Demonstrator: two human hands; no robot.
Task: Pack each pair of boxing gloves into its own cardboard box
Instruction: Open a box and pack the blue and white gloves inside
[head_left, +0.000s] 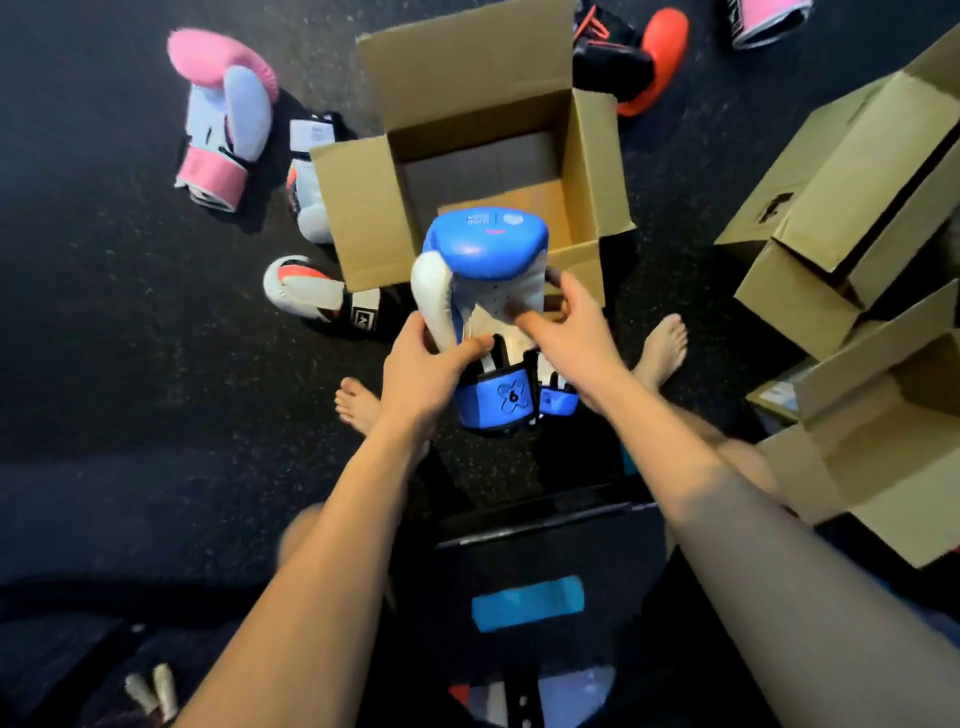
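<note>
Blue-and-white glove pair (483, 270) held together at near wall of open cardboard box (363, 208), padded ends toward box, cuffs toward person. Left hand (423, 366) grips front glove near thumb, fingers curled round it. Right hand (569, 319) clasps pair from other side, thumb on white palm, fingers wrapped behind. Pink glove (223, 119) on dark floor, left of box.

Your left forearm comes in from 7 o'clock and your right from 5 o'clock, meeting near the centre. Your left hand (423, 366) grips the blue boxing gloves (485, 247) just above the cuff, thumb across the front. Your right hand (569, 319) clasps their 3 o'clock side, fingers curled behind.
</note>
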